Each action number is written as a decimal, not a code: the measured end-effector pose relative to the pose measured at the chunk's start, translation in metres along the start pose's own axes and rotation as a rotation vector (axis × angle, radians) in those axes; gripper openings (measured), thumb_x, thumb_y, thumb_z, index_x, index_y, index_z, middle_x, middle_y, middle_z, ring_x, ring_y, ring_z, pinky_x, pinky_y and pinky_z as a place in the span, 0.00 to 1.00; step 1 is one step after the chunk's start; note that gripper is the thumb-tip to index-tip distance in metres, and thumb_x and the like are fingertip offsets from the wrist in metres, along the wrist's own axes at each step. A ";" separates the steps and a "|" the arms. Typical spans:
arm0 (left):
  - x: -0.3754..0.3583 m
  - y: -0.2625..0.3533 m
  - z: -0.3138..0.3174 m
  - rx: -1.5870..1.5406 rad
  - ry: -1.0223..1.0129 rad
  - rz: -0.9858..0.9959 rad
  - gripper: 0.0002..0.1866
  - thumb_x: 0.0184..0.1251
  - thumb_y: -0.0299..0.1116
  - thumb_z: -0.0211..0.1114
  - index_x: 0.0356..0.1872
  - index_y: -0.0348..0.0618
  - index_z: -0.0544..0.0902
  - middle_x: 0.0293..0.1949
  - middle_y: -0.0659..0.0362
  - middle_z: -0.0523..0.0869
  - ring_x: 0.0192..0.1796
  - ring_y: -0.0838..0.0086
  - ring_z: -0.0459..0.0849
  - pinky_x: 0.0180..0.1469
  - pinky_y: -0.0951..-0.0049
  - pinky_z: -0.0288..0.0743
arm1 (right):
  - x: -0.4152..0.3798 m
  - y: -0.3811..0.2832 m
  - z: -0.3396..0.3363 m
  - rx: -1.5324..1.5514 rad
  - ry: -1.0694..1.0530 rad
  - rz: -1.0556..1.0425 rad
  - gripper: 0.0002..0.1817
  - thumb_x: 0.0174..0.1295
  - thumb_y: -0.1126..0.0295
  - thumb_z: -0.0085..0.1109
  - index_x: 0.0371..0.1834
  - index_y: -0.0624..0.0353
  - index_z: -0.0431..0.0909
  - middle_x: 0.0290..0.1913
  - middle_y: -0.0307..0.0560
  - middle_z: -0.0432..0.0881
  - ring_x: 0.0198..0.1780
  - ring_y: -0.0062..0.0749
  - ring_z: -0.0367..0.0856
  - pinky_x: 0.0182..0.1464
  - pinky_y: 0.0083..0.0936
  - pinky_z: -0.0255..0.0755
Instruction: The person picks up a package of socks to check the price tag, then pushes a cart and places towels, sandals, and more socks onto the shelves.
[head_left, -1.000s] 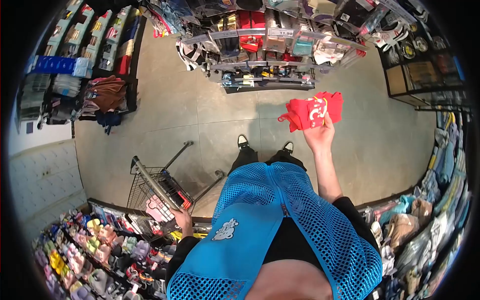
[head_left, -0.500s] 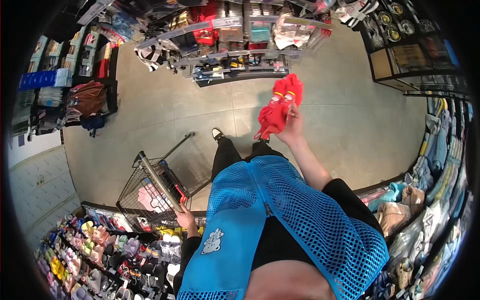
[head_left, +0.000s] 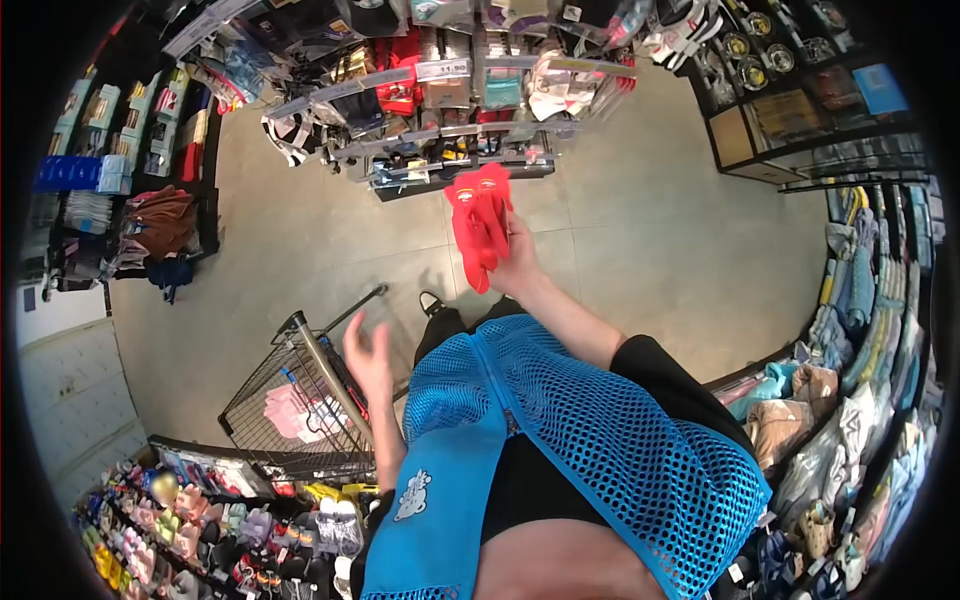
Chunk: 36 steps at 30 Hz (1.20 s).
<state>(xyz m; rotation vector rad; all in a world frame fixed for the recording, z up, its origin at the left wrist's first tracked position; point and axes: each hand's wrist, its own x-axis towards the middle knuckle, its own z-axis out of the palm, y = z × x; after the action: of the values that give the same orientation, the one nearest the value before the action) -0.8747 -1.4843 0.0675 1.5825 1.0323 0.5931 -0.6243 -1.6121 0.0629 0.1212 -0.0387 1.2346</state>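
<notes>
Bright red fabric items with small yellow and white marks hang in my right hand, above the floor in front of my body. The fingers of that hand are wrapped round their right side and partly hidden. My left hand is raised beside the cart handle, its fingers apart and holding nothing. Below and left of it stands a black wire shopping cart with pink items inside.
A rack of hanging packets stands ahead. Shelves with brown fabric are at the left, slippers at the lower left. Dark shelving is at the upper right, and hanging clothes line the right side.
My left hand has let go of the cart handle, risen and opened. The red items in my right hand have moved left, towards the middle of the view.
</notes>
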 end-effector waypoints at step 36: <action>0.205 0.087 0.058 -0.343 -0.909 -0.241 0.31 0.51 0.22 0.62 0.61 0.39 0.67 0.51 0.59 0.78 0.53 0.73 0.76 0.55 0.69 0.70 | 0.106 0.006 0.052 -1.430 0.258 0.227 0.41 0.52 0.67 0.67 0.67 0.62 0.54 0.58 0.49 0.71 0.59 0.31 0.70 0.62 0.30 0.63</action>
<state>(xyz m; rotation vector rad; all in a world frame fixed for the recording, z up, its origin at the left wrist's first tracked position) -0.6991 -1.3404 0.1054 1.1857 0.3835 -0.1356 -0.5930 -1.5162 0.1249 -1.3035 -0.7025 1.1867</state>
